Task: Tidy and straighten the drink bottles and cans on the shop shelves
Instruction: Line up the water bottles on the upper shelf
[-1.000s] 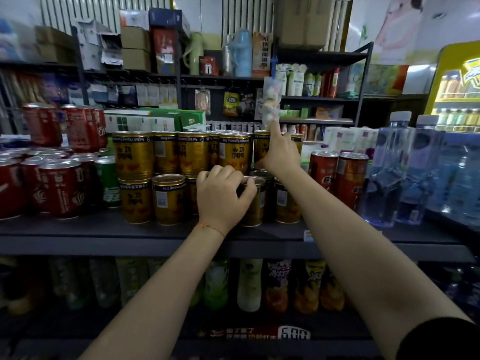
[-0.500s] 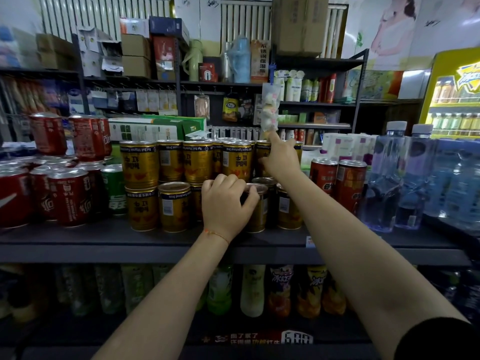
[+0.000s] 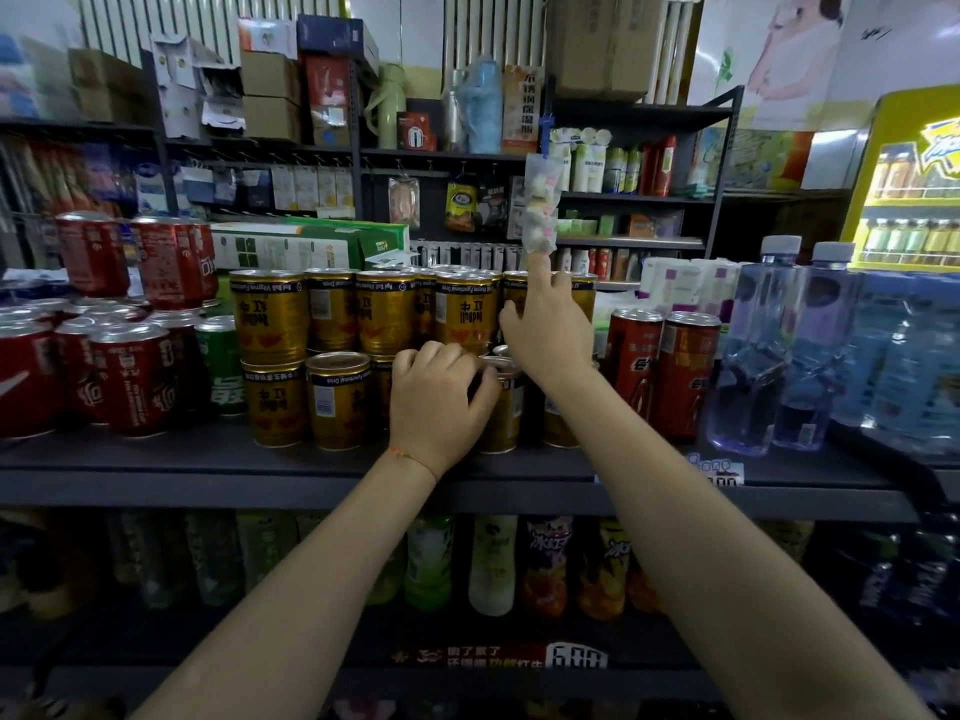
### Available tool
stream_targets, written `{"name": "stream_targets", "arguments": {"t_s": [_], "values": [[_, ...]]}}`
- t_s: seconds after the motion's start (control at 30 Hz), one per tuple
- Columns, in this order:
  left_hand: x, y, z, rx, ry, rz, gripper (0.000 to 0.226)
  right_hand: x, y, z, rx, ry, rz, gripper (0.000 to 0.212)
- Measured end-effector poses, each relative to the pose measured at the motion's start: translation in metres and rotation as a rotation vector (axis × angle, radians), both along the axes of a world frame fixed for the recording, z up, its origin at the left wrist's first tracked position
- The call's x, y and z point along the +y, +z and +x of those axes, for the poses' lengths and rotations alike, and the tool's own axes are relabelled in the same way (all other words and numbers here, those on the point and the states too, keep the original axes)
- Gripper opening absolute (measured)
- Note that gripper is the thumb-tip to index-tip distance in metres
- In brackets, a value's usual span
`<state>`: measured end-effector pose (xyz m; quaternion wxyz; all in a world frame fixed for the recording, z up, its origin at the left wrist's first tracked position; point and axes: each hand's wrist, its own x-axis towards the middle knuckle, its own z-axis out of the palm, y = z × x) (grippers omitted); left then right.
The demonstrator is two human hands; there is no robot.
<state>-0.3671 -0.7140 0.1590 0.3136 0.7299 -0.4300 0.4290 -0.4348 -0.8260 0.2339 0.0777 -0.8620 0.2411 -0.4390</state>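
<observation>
Gold cans (image 3: 332,356) at centre of shelf (image 3: 156,483), stacked two high, mostly squared; several labels upside down.

Left hand (image 3: 439,402) curls over lower-tier can (image 3: 501,407), fingers wrapped round its rim.

Right hand (image 3: 548,332) at 1 o'clock from left, on upper tier; index finger straight up, what rest of hand holds cannot tell.

Red cans (image 3: 114,376) at 9 o'clock crowded, uneven: judged still to do. Water bottles (image 3: 779,350) at 3 o'clock upright.

Lower shelf bottles (image 3: 493,563) dim, blurred. Cans behind hands hidden.
</observation>
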Motion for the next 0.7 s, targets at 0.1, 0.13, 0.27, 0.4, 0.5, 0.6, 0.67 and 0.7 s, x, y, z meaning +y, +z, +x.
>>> {"name": "stream_targets", "arguments": {"t_s": [0.1,0.13,0.27,0.4,0.5,0.6,0.67,0.7], "values": [[0.02,0.0,-0.006,-0.025,-0.035,0.115,0.044,0.022,-0.018,-0.017,-0.148,0.188,-0.022,0.028],[0.031,-0.001,-0.008,-0.034,-0.018,0.126,0.048,0.029,-0.026,-0.021,-0.192,0.238,-0.022,0.022],[0.085,-0.015,-0.015,-0.004,0.077,0.021,0.037,0.063,-0.067,-0.026,-0.322,0.424,-0.004,0.01],[0.159,-0.048,-0.012,0.205,0.133,0.055,0.028,0.116,-0.114,-0.019,-0.276,0.632,0.125,0.008],[0.223,-0.073,-0.006,0.407,0.196,0.282,0.027,0.176,-0.147,-0.009,-0.165,0.744,0.266,0.006],[0.3,-0.093,0.005,0.604,0.227,0.403,0.025,0.247,-0.18,0.011,0.113,0.833,0.416,0.011],[0.358,-0.108,0.013,0.717,0.233,0.404,0.028,0.302,-0.2,0.027,0.268,0.875,0.491,0.015],[0.389,-0.116,0.016,0.767,0.231,0.387,0.028,0.331,-0.209,0.034,0.32,0.887,0.52,0.017]]}}
